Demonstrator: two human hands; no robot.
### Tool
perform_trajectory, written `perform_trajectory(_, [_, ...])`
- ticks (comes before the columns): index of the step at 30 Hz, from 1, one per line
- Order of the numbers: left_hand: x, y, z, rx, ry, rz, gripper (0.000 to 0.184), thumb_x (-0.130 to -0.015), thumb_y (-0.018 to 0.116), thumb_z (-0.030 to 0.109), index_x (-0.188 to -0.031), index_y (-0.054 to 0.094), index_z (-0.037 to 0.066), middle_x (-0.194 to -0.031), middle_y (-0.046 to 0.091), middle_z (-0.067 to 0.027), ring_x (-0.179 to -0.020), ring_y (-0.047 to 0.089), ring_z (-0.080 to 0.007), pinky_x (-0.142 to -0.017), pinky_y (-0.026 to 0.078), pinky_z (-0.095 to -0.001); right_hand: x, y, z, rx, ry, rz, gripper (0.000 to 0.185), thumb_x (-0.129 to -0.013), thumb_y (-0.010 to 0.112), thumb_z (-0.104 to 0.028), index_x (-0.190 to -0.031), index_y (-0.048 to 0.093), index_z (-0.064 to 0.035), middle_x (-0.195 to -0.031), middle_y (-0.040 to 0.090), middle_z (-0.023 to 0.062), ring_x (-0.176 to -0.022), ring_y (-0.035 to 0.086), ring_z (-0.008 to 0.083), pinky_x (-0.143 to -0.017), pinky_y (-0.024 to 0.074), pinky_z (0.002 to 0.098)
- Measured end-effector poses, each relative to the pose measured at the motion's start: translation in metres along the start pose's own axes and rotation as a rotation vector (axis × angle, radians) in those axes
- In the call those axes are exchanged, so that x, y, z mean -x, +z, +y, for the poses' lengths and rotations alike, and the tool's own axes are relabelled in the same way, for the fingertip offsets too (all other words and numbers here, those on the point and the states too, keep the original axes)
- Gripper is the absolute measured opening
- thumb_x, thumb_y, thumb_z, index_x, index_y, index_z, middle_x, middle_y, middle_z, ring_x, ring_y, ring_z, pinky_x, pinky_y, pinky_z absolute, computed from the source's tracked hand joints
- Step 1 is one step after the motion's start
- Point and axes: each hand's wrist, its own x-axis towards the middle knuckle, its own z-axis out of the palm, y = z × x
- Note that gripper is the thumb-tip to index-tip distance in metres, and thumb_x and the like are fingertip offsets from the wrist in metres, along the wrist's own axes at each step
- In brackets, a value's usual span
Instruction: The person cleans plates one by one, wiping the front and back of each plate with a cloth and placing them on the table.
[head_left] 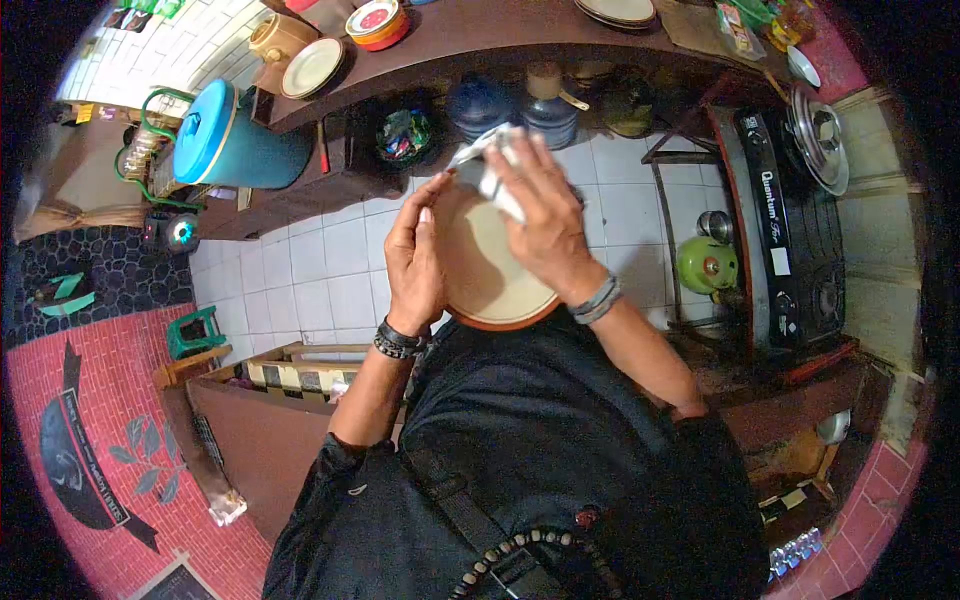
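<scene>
A cream plate (pixel 487 262) with a brown rim is held up in front of my body. My left hand (pixel 416 250) grips its left edge, thumb on the face and fingers around the rim. My right hand (pixel 548 215) lies over the plate's upper right part and presses a white cloth (pixel 497 180) against it. Part of the cloth sticks out past the top of the plate. The right fingers are slightly blurred. The far rim is hidden behind the cloth and hand.
A brown counter (pixel 480 45) curves across the back, bearing a small plate (pixel 312 68) and stacked bowls (pixel 376 22). On the left stands a blue drink cooler (pixel 225 140). At right are a gas stove (pixel 795 230) and a green gas cylinder (pixel 706 265). Water jugs (pixel 548 110) stand under the counter.
</scene>
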Motion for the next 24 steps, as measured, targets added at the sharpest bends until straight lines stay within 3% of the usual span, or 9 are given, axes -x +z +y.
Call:
perform_trajectory(3, [-0.01,-0.001,-0.011,0.141,0.016,0.15,0.035,-0.112,0.041,0.013,-0.138,0.06,-0.003,-0.137,0.063,-0.0129,-0.131,0.056,-0.02,-0.115,0.041,-0.037,0.011,0.012,-0.029,-0.122,-0.072,-0.109,0.056,-0.085,0.066,-0.008,-0.141,0.062,-0.0053,-0.151,0.055,0.0199,-0.139,0.05,0.0431,-0.117,0.0417,0.0487])
perform_trajectory(5, [-0.014,-0.009,-0.008,0.123,0.016,0.247,0.035,-0.112,0.041,0.013,-0.138,0.06,-0.002,-0.138,0.063,-0.0128,-0.131,0.056,-0.0201,-0.115,0.042,-0.0367,0.018,-0.011,-0.038,-0.277,-0.083,-0.375,0.065,-0.083,0.072,-0.008,-0.147,0.058,-0.0071,-0.154,0.051,0.0216,-0.143,0.047,0.0427,-0.12,0.0381,0.0502])
perform_trajectory(7, [-0.011,-0.018,-0.006,0.133,0.011,0.261,0.035,-0.112,0.042,0.014,-0.138,0.06,-0.003,-0.138,0.063,-0.0129,-0.131,0.057,-0.0201,-0.114,0.043,-0.0366,0.023,-0.02,-0.024,-0.203,-0.094,-0.46,0.067,-0.083,0.072,-0.008,-0.148,0.056,-0.0069,-0.154,0.052,0.0207,-0.143,0.047,0.0427,-0.119,0.0387,0.0517])
perform_trajectory(10, [-0.004,-0.02,-0.005,-0.017,0.091,0.167,0.036,-0.113,0.043,0.016,-0.139,0.059,-0.003,-0.139,0.063,-0.0133,-0.132,0.056,-0.0219,-0.116,0.042,-0.0376,0.011,-0.005,0.008,0.135,-0.049,-0.172,0.065,-0.086,0.071,-0.012,-0.149,0.056,-0.009,-0.157,0.05,0.0201,-0.143,0.047,0.0444,-0.118,0.0385,0.0519])
perform_trajectory(13, [-0.011,-0.002,-0.013,0.005,0.167,0.211,0.035,-0.112,0.043,0.013,-0.137,0.06,-0.004,-0.139,0.063,-0.0139,-0.131,0.057,-0.0218,-0.114,0.042,-0.0368,0.001,0.013,-0.013,0.005,-0.117,-0.08,0.064,-0.087,0.071,-0.015,-0.15,0.055,-0.0081,-0.157,0.049,0.0211,-0.142,0.047,0.0455,-0.118,0.0387,0.0512])
perform_trajectory(17, [-0.027,-0.01,-0.003,0.073,0.167,0.34,0.035,-0.112,0.042,0.014,-0.138,0.059,-0.003,-0.14,0.063,-0.0138,-0.13,0.057,-0.0221,-0.114,0.043,-0.0368,0.011,0.001,-0.047,-0.322,-0.11,-0.241,0.063,-0.083,0.076,-0.013,-0.143,0.06,-0.0039,-0.152,0.053,0.0233,-0.137,0.053,0.0437,-0.114,0.0449,0.0498])
perform_trajectory(19, [-0.029,-0.023,-0.007,0.2,0.159,0.33,0.035,-0.113,0.041,0.014,-0.138,0.059,-0.004,-0.141,0.062,-0.0144,-0.132,0.057,-0.0228,-0.115,0.043,-0.0375,0.017,-0.008,-0.027,-0.265,-0.153,-0.31,0.059,-0.083,0.076,-0.014,-0.139,0.062,-0.0005,-0.149,0.056,0.0229,-0.135,0.056,0.0432,-0.112,0.0473,0.0495])
perform_trajectory(21, [-0.026,-0.034,-0.011,0.132,0.147,0.284,0.036,-0.113,0.043,0.015,-0.14,0.057,-0.003,-0.145,0.06,-0.0144,-0.134,0.055,-0.024,-0.116,0.042,-0.0395,0.018,0.004,0.006,-0.017,-0.159,-0.178,0.058,-0.083,0.077,-0.015,-0.138,0.064,-0.0035,-0.149,0.058,0.0203,-0.137,0.055,0.0413,-0.112,0.0472,0.0496])
perform_trajectory(24, [-0.021,-0.025,-0.012,-0.054,0.155,0.15,0.037,-0.113,0.044,0.017,-0.143,0.056,-0.001,-0.148,0.057,-0.0143,-0.137,0.053,-0.0251,-0.118,0.04,-0.0415,-0.021,0.01,0.017,0.048,-0.146,-0.042,0.052,-0.085,0.073,-0.014,-0.135,0.066,-0.004,-0.15,0.057,0.0174,-0.142,0.049,0.0404,-0.111,0.045,0.0504])
